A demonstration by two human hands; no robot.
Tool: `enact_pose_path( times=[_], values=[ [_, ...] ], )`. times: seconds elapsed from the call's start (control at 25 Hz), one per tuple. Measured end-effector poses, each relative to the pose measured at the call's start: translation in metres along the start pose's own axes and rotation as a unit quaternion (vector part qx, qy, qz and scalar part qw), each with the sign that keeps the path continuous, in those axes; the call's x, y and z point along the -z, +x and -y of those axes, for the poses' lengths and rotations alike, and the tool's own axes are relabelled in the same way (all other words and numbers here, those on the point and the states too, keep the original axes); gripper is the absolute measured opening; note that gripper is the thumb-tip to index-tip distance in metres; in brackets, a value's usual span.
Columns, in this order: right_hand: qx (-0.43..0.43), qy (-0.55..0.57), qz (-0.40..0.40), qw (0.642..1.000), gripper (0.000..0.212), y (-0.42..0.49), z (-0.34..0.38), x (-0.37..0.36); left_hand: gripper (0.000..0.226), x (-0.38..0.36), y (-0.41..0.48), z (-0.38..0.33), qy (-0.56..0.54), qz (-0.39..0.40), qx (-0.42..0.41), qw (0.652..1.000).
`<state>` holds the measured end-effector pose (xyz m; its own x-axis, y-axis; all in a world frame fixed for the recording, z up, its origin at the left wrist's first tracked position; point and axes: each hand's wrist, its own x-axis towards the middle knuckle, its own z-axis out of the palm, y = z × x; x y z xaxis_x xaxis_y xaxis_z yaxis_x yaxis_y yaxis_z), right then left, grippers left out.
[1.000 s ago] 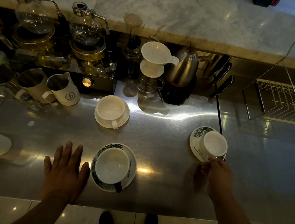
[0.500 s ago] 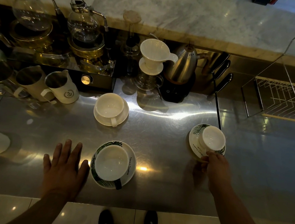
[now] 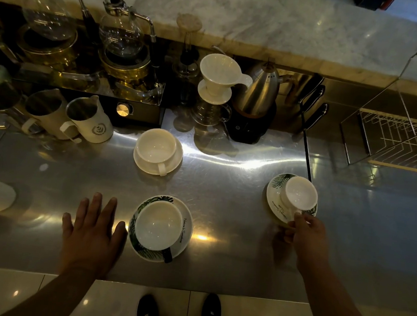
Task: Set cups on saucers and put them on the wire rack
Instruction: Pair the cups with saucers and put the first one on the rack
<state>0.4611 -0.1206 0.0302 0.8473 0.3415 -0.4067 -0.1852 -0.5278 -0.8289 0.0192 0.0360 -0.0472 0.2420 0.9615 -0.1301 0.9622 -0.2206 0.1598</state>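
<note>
Right hand (image 3: 305,233) pinches the near rim of a leaf-print saucer (image 3: 274,197) carrying a white cup (image 3: 300,193), at four o'clock on the steel table (image 3: 225,184); left hand (image 3: 93,226) lies spread flat at seven o'clock, touching nothing but the table. A second leaf-print set (image 3: 160,229) sits at six o'clock, a plain white set (image 3: 158,151) toward the centre. Wire rack (image 3: 403,139) stands at two o'clock. Glazed ceramic: stiff, breakable, probably slippery (a loose cup may slide); support is best taken under the saucer, kept level.
</note>
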Motion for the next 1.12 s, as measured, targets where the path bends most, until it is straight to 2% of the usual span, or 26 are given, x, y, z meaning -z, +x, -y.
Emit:
enact_pose_path(
  times=[0.16,0.32,0.4,0.48,0.64,0.72,0.84,0.92,1.04,1.12],
  values=[
    [0.048,-0.073,-0.054,0.995,0.03,-0.023,-0.009,0.001,0.068,-0.001,0.001,0.002,0.003,-0.001,0.001,1.0],
    [0.154,-0.161,0.065,0.973,0.03,-0.059,-0.03,-0.023,0.067,-0.002,0.0,0.002,0.016,-0.002,-0.009,1.0],
    [0.24,-0.26,0.14,0.925,0.042,-0.073,-0.04,-0.04,0.067,-0.001,-0.001,0.002,0.013,-0.001,-0.015,1.0],
    [0.314,-0.314,0.204,0.872,0.057,-0.083,-0.045,-0.058,0.068,-0.001,-0.002,0.004,0.007,0.005,-0.018,1.0],
    [0.427,-0.387,0.277,0.769,0.061,-0.1,-0.046,-0.096,0.066,-0.001,-0.004,0.007,-0.001,0.021,-0.028,0.999],
    [0.452,-0.402,0.292,0.741,0.061,-0.107,-0.046,-0.111,0.066,0.001,-0.008,0.006,-0.015,0.03,-0.049,0.998],
    [0.457,-0.411,0.29,0.734,0.058,-0.116,-0.041,-0.127,0.066,0.005,-0.017,0.005,-0.026,0.038,-0.108,0.993],
    [0.474,-0.398,0.273,0.736,0.047,-0.118,-0.035,-0.134,0.066,0.008,-0.02,0.003,-0.047,0.041,-0.113,0.992],
    [0.468,-0.38,0.256,0.756,0.033,-0.122,-0.023,-0.14,0.062,0.013,-0.019,-0.007,-0.079,0.029,-0.099,0.992],
    [0.426,-0.358,0.267,0.787,0.033,-0.127,-0.013,-0.143,0.057,0.017,-0.018,-0.014,-0.089,0.009,-0.103,0.991]
  ],
)
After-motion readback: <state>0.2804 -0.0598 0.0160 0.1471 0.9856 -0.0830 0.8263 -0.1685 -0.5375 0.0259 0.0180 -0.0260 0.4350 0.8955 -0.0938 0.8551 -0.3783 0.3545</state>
